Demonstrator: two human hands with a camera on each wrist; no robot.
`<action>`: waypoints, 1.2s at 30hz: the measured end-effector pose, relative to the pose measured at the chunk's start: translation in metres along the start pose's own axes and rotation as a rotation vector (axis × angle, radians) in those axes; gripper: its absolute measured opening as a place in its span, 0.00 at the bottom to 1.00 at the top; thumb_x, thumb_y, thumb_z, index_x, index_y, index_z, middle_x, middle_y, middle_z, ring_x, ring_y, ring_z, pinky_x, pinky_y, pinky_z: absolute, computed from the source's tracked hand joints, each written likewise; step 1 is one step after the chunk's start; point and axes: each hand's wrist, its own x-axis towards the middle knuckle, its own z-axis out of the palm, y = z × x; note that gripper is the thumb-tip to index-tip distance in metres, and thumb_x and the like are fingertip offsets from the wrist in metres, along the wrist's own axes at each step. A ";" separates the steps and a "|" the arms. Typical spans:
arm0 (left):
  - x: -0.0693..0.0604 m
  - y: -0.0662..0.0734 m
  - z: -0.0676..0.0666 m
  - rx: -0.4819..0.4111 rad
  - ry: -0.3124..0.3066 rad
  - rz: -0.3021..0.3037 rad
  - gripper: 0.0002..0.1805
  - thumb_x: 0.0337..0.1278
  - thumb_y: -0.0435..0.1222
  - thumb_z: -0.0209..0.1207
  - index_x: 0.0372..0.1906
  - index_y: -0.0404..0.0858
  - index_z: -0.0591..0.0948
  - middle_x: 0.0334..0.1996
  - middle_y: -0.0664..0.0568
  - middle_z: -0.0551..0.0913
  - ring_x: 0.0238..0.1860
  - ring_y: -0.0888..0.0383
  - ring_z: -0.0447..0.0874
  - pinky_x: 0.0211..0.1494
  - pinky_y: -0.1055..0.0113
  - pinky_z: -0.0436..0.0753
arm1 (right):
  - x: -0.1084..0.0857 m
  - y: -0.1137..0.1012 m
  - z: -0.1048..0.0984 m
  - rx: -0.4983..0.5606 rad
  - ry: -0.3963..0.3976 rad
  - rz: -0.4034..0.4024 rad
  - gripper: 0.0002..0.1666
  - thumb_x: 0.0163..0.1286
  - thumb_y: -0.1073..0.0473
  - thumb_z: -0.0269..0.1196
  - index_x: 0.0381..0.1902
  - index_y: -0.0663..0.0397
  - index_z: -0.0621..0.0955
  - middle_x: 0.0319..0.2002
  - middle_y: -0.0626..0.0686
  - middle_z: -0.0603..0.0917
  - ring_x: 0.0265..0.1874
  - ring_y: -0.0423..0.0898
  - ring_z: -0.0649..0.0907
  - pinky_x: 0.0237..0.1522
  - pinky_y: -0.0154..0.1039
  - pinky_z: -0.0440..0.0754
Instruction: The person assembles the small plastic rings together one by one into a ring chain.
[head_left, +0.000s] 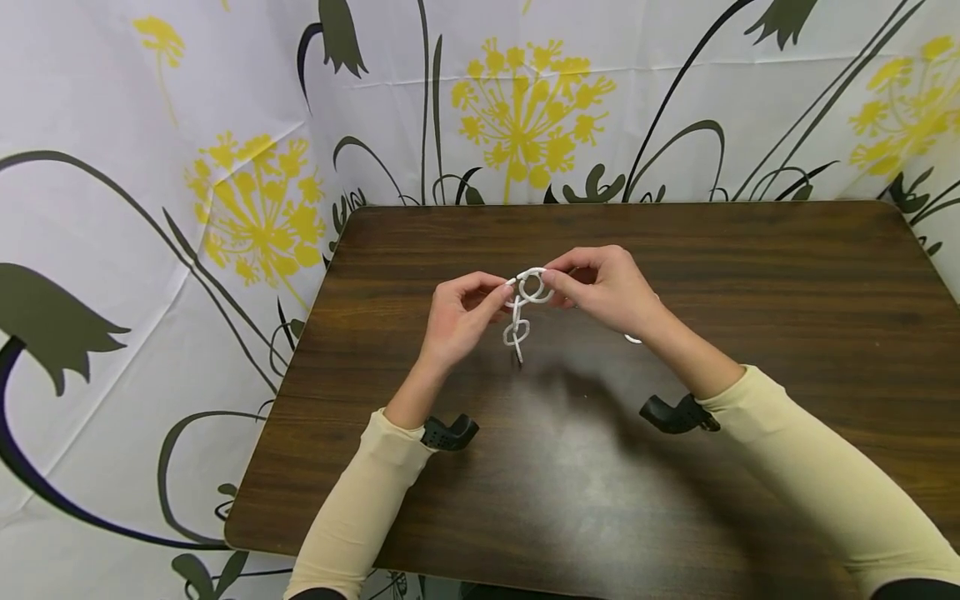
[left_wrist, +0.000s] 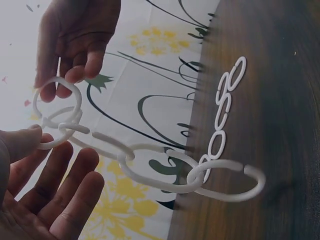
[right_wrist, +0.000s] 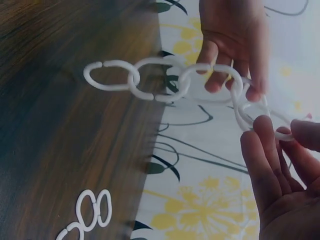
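Note:
Both hands meet over the table at a short chain of white plastic links [left_wrist: 232,200]. My left hand [head_left: 459,321] pinches one link between thumb and fingertips. Opposite it, my right hand [head_left: 606,290] grips a round-looking link with thumb and fingers. Several joined links hang below my left hand, and small gaps show in some of them. In the left wrist view, the links between the two hands overlap, so how they join there is hard to tell.
More white links [right_wrist: 94,210] lie on the dark wooden table [head_left: 420,242], mostly hidden behind my right wrist in the head view. A white cloth with yellow and grey flowers [head_left: 525,108] hangs behind the table. Black wrist cameras [head_left: 450,433] sit under both forearms.

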 end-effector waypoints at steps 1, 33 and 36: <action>0.001 -0.002 0.000 0.003 0.003 0.010 0.09 0.62 0.30 0.63 0.40 0.25 0.84 0.32 0.34 0.85 0.30 0.55 0.86 0.37 0.47 0.86 | 0.000 -0.001 0.001 -0.016 0.009 -0.004 0.08 0.67 0.60 0.67 0.39 0.61 0.87 0.24 0.54 0.86 0.24 0.50 0.86 0.28 0.37 0.85; -0.010 0.032 0.000 0.157 0.015 0.083 0.06 0.59 0.25 0.63 0.36 0.22 0.84 0.30 0.34 0.85 0.32 0.42 0.83 0.36 0.69 0.82 | 0.008 -0.006 0.005 0.092 0.122 0.095 0.10 0.68 0.62 0.64 0.39 0.65 0.84 0.29 0.59 0.87 0.25 0.44 0.88 0.25 0.36 0.85; -0.011 0.031 -0.003 0.146 0.017 0.060 0.06 0.60 0.25 0.62 0.37 0.21 0.83 0.30 0.32 0.84 0.33 0.38 0.82 0.35 0.74 0.80 | 0.008 -0.007 0.003 0.198 0.115 0.140 0.10 0.68 0.63 0.64 0.40 0.68 0.83 0.31 0.61 0.87 0.27 0.46 0.88 0.27 0.37 0.87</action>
